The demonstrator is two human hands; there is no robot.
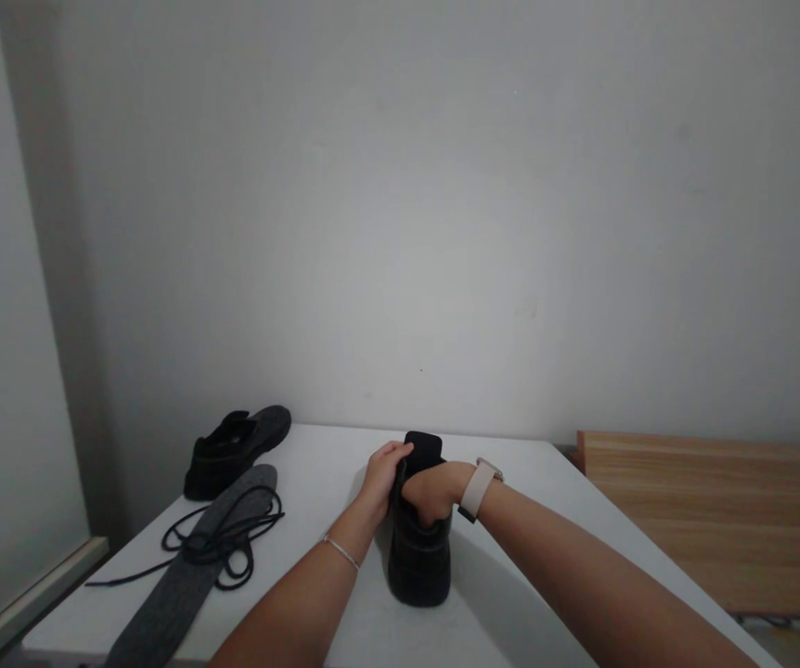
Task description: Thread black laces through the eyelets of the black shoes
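A black shoe (419, 564) stands on the white table, its heel toward me and its tongue (423, 449) raised. My left hand (383, 475) grips the shoe's left side, with the thumb at the edge of the tongue. Into the shoe's opening reaches my right hand (434, 492); its fingers are hidden inside, so what they do or hold does not show. To the left lies a grey insole (163, 603), with a loose black shoelace (223, 543) tangled on top of it.
A second black shoe (223, 455) sits at the table's far left. The white table (330, 464) backs against a pale wall (400, 232). Beyond its right edge is a wood-grained board (713, 520). A pale panel (10, 325) rises at the left.
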